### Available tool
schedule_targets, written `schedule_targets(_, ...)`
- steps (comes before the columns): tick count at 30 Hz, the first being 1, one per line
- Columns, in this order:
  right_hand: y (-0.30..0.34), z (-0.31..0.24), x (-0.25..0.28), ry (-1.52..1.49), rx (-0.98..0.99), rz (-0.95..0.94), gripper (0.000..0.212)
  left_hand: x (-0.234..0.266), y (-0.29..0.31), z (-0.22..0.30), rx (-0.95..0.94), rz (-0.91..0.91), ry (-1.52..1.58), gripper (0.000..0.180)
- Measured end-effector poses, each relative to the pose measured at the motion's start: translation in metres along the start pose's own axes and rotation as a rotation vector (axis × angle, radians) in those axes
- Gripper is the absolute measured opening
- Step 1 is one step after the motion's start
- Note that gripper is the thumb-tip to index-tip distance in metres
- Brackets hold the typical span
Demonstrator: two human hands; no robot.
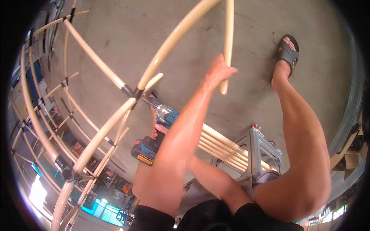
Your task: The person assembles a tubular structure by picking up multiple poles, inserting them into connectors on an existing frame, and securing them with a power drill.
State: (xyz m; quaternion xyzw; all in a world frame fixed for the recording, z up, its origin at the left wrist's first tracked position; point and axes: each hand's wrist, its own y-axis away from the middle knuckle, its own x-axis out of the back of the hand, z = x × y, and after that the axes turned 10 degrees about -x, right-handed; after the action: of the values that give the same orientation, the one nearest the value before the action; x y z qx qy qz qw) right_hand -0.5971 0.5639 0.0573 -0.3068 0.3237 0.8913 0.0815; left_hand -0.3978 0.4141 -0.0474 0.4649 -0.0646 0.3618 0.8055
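My left hand (219, 72) is wrapped around a long cream-coloured pipe (229, 34) near its lower end, thumb pointing right; some fingers are hidden behind it. My right arm crosses beneath the left one. At its end, my right hand (161, 129) grips a blue and black cordless drill (166, 115), partly covered by my left forearm. The drill's tip points up-left at a black pipe joint (135, 92) and appears to meet it. Several cream pipes come together at that joint, among them a curved pipe (169, 44) rising to the upper right.
A pipe framework (104, 133) with black joints fills the left side. Several loose cream pipes (221, 148) lie beside a grey metal frame (257, 148) below my hands. My right foot wears a dark sandal (288, 56) on the concrete floor (254, 23). Cardboard boxes (351, 159) stand far right.
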Motion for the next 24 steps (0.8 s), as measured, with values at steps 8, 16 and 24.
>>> schedule_targets(8, 0.046, 0.052, -0.009, 0.148, 0.236, -0.009, 0.032, 0.038, 0.111, 0.086, 0.113, 0.354, 0.357, 0.043)
schedule_targets(16, 0.073, 0.078, -0.019, 0.879, 0.421, -0.061, 0.048, 0.14, 0.28, 0.159, -0.239, 0.242, 0.038, 0.056)
schedule_targets(24, 0.16, 0.101, -0.122, 1.405, 1.054, -0.082, 0.026, 0.272, 0.317, 0.163, -0.627, 0.337, -0.034, 0.026)
